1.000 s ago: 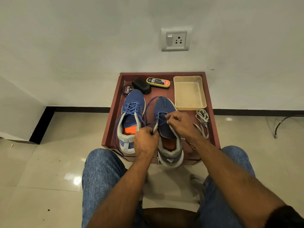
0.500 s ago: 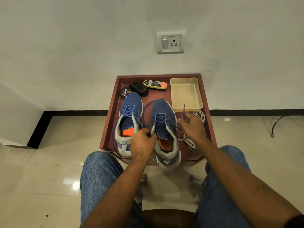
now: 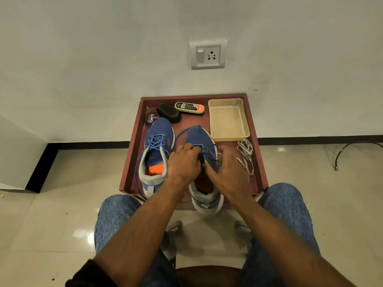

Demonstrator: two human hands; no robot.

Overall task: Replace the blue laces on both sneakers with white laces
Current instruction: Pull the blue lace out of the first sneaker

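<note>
Two blue sneakers stand side by side on a dark red tray (image 3: 132, 162). The left sneaker (image 3: 155, 154) is fully laced in blue, with loose ends trailing off its left side. Both my hands are on the right sneaker (image 3: 199, 139). My left hand (image 3: 183, 162) pinches the blue lace (image 3: 180, 134) at the eyelets; a loop of it arcs up over the toe. My right hand (image 3: 226, 170) is blurred, its fingers curled at the lacing on the shoe's right side. White laces (image 3: 245, 154) lie in a loose bundle on the tray to the right.
At the tray's back are a round polish tin (image 3: 150, 118), a black brush (image 3: 169, 112), a yellow polish applicator (image 3: 189, 108) and a beige plastic tub (image 3: 228, 119). The tray stands against a white wall with a socket (image 3: 207, 54). My jeans-clad knees flank the tray's near edge.
My left hand moved up from the shoe's collar to the eyelets. My right hand came back from the right, where it had pulled lace out, onto the lacing.
</note>
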